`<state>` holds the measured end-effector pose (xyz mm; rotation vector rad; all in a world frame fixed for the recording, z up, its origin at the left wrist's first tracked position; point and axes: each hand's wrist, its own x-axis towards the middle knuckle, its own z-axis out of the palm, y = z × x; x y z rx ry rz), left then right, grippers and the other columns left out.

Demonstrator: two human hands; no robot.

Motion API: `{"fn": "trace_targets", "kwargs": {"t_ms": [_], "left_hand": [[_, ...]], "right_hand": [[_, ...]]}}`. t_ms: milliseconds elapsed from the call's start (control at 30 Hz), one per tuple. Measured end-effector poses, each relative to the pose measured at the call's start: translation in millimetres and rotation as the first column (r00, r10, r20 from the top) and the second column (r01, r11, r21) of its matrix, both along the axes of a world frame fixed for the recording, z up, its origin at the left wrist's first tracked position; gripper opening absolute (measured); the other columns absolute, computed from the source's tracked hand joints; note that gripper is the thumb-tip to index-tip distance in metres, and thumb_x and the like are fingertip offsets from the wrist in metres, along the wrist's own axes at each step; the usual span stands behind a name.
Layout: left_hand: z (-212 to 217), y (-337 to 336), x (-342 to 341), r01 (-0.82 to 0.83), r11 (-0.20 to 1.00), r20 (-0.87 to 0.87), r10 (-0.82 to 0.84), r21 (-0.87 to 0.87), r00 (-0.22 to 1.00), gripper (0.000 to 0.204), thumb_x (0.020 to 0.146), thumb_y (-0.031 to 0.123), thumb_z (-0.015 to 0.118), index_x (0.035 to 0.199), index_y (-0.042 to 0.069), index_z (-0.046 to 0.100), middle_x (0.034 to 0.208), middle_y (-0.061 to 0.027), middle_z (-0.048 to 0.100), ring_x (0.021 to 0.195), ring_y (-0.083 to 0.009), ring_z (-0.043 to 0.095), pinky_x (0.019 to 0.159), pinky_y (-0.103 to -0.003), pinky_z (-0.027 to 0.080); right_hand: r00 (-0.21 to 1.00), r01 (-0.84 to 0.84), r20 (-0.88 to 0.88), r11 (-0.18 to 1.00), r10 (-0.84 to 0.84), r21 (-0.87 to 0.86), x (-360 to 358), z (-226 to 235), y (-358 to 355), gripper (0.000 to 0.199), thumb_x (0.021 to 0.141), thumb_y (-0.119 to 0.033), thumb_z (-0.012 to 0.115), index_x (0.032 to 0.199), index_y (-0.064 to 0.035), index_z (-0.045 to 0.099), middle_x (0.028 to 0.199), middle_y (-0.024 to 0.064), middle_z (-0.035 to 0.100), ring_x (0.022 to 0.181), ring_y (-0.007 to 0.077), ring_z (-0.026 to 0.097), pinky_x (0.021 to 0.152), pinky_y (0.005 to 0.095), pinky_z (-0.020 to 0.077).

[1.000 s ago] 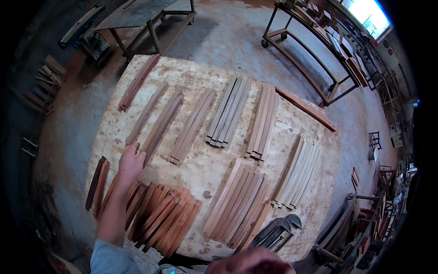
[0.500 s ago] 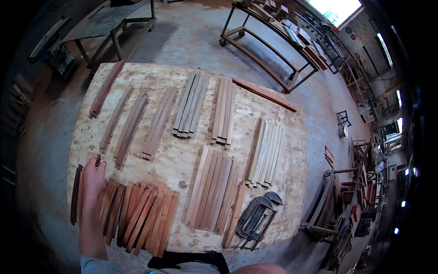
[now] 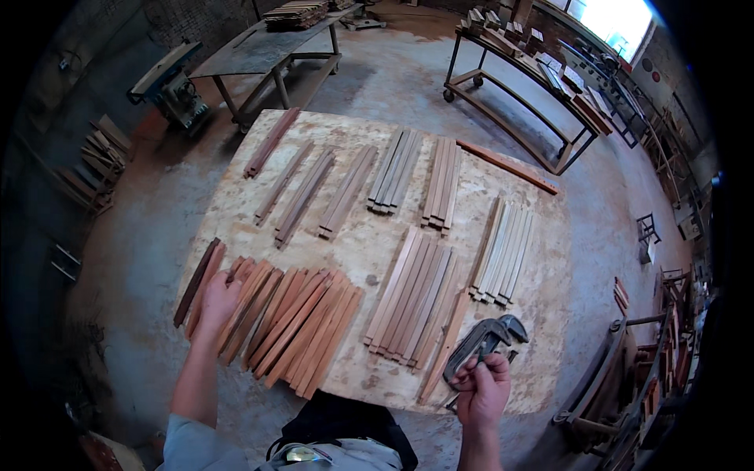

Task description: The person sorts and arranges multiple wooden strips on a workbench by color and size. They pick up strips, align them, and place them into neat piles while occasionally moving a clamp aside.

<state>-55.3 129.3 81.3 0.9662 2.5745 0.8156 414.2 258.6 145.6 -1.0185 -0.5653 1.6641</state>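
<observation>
My left hand (image 3: pixel 220 301) reaches over the left part of a fanned row of reddish wooden strips (image 3: pixel 302 326). Its fingers are closed at the strips' far ends; what they hold, if anything, is hidden. Just left of it lie a dark brown strip (image 3: pixel 195 282) and a redder one. At the near right, my right hand (image 3: pixel 482 386) is raised in a pinch in front of a dark metal G-clamp (image 3: pixel 473 343). Something tiny may be between the fingertips, too small to name. A single strip (image 3: pixel 444 345) lies beside the clamp.
On the plywood board (image 3: pixel 345 263) lie bundles of pinkish-brown strips (image 3: pixel 412 302), pale strips (image 3: pixel 503 251) and greyish strips (image 3: pixel 395 171). One long red strip (image 3: pixel 506 165) runs along the far right edge. A metal-topped table (image 3: pixel 259 51) and a wheeled rack (image 3: pixel 503 110) stand beyond.
The view has shifted, so the board sits further right and more floor shows at left. My right hand has come into view over the clamp. My left hand stays by the reddish strips.
</observation>
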Motion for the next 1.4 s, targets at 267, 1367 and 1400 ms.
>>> {"fn": "trace_targets", "kwargs": {"t_ms": [267,1367,1400], "left_hand": [[-5,11,-11,0.017,0.997,0.1,-0.009,-0.076,0.995,0.041,0.089,0.023,0.06,0.121,-0.003,0.062,0.11,-0.0228,0.069,0.106,-0.0353,0.066,0.092,-0.039,0.05],[-100,269,-269,0.013,0.98,-0.284,-0.071,-0.199,0.956,0.035,0.08,0.025,0.064,0.099,-0.004,0.069,0.102,-0.0277,0.068,0.1,-0.0438,0.064,0.091,-0.05,0.05],[-109,262,-280,0.03,0.982,-0.285,-0.083,-0.186,0.955,0.035,0.08,0.025,0.063,0.099,-0.004,0.068,0.101,-0.0275,0.068,0.099,-0.0445,0.064,0.09,-0.051,0.051]], "right_hand": [[0.956,0.064,0.281,0.996,-0.081,0.067,27,-71,-15,0.018,0.097,0.003,0.051,0.111,-0.0034,0.059,0.09,0.0077,0.063,0.074,0.0159,0.062,0.064,0.0311,0.0559],[0.026,-0.28,0.988,0.948,-0.15,0.151,-162,-182,44,0.058,0.088,-0.011,0.06,0.141,0.0039,0.041,0.14,0.0276,0.042,0.134,0.0437,0.038,0.116,0.0471,0.0279],[0.021,-0.296,0.99,0.945,-0.14,0.14,-164,-180,43,0.058,0.088,-0.011,0.06,0.141,0.004,0.042,0.14,0.0276,0.043,0.134,0.0438,0.039,0.115,0.0471,0.0285]]}}
